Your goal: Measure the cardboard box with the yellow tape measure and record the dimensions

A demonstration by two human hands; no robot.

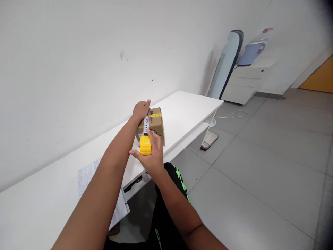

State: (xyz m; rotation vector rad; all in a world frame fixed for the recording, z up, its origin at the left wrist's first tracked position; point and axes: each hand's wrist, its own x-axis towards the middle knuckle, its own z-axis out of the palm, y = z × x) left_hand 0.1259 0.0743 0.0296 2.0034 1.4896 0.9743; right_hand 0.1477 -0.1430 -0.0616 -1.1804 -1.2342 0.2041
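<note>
A brown cardboard box (156, 121) with a strip of yellow tape sits on the white desk. My right hand (155, 156) grips a yellow tape measure (145, 146) at the box's near side. Its white blade (146, 122) is pulled out and runs across the box top towards the far edge. There my left hand (141, 110) is closed at the blade's far end, the arm reaching over from the left. The fingertips of that hand and the blade's hook are hidden.
Printed papers (88, 173) lie on the white desk (187, 107), partly under my left forearm. A tower fan (225, 64) and a drawer cabinet (246, 81) with a blue jug (251, 53) stand beyond the desk. A flat pale object (210, 139) and a cable (234, 116) are on the floor.
</note>
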